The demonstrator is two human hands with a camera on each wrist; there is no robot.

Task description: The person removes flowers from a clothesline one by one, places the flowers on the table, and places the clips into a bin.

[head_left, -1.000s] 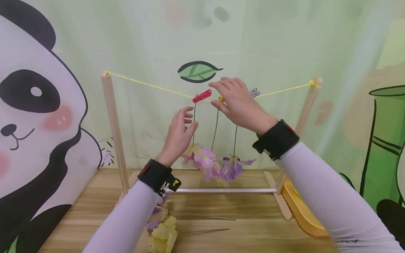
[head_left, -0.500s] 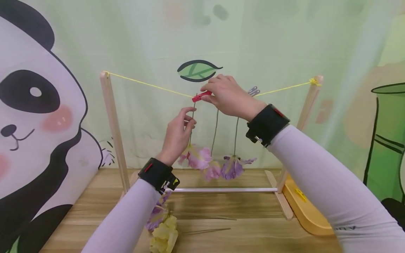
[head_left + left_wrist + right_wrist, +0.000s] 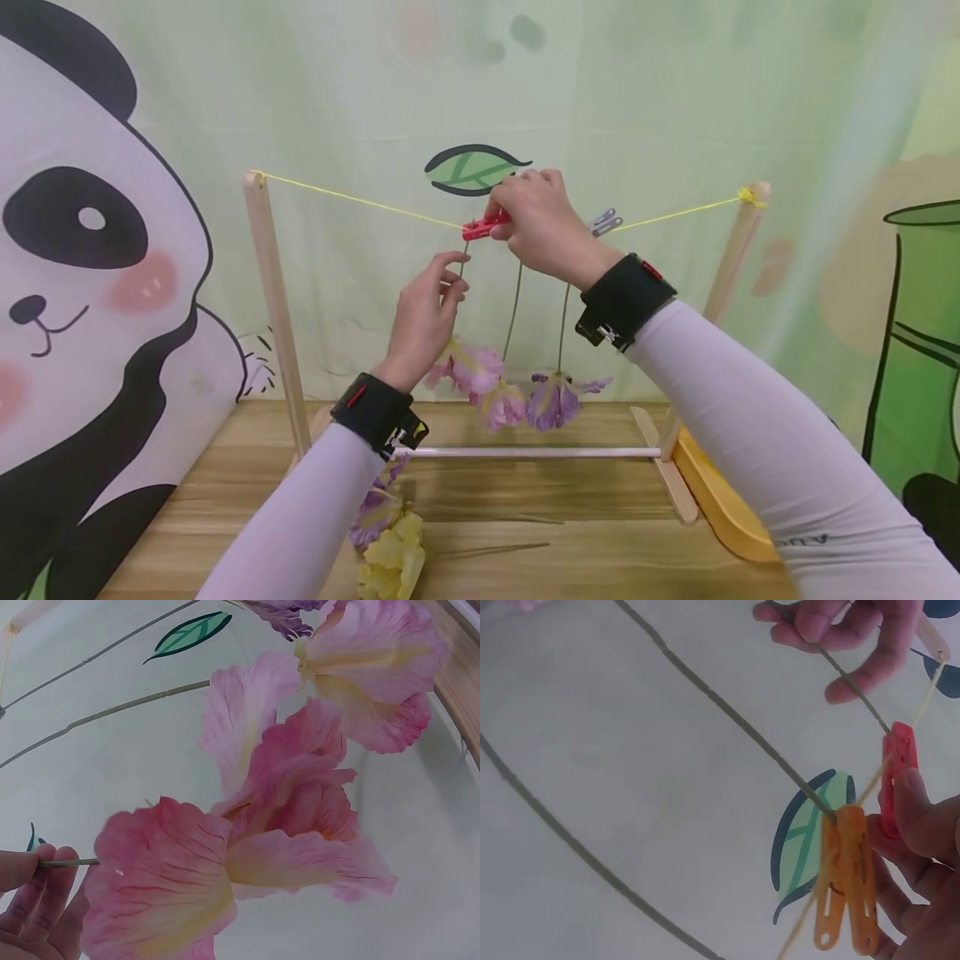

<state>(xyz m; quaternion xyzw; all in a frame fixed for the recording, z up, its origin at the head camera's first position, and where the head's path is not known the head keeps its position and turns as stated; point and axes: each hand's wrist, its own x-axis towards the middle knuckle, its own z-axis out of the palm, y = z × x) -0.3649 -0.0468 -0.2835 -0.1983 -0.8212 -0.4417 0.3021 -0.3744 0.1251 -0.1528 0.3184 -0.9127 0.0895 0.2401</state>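
In the middle of the head view, the left hand (image 3: 426,321) pinches a thin green stem (image 3: 855,684) between thumb and finger, the other fingers being loosely bent. Above and to the right, the right hand (image 3: 543,225) is closed on a red clip (image 3: 477,229), which sits on the yellow string (image 3: 360,201) at the top of this stem.

The right wrist view shows an orange clip (image 3: 846,877) on the string, just beside the right hand; in the head view this hand covers it. The left wrist view shows large the pink flower (image 3: 161,877) at the end of the held stem, with its red veins; a second pink flower (image 3: 375,656) is behind it, at upper right. In the head view, a purple flower (image 3: 553,404) hangs to the right of both, below a grey clip (image 3: 606,222).

The string goes between two wooden posts (image 3: 277,317), joined low by a white rod (image 3: 540,452). On the wood-grain table (image 3: 622,550), at lower centre, lie a yellow flower (image 3: 392,558) and another purple bloom (image 3: 372,515). A yellow tray (image 3: 738,527) stands at lower right. Behind is a pale green curtain (image 3: 360,92), and a big drawn panda (image 3: 82,217) fills the left side.
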